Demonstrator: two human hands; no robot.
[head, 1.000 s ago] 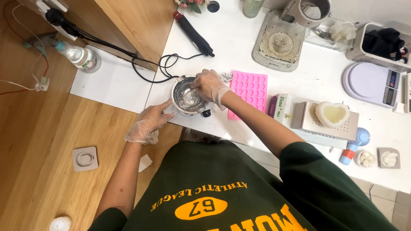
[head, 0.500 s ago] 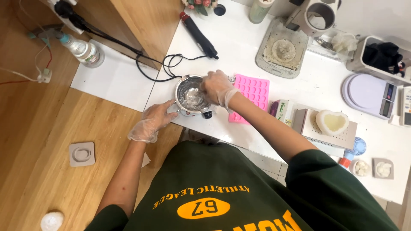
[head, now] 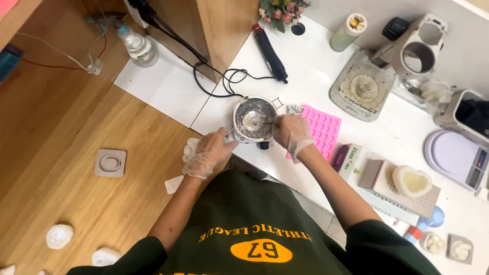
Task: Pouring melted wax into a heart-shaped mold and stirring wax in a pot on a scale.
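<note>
Head view, frame centre: left hand (head: 210, 153) fingers clamp the metal pot (head: 253, 119) handle while right hand (head: 290, 132) fingers pinch what seems a thin stirrer, on the white worktop (head: 316, 66).

Table (head: 316, 86): white; pot (head: 253, 118), pink mold (head: 321, 130), scale (head: 456, 158) are borne, centre to right.
Floor (head: 61, 132): wood, left; bottle (head: 136, 47).

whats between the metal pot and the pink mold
The right hand, gloved, sits between the metal pot and the pink mold in the head view, overlapping the mold's near edge.
</note>
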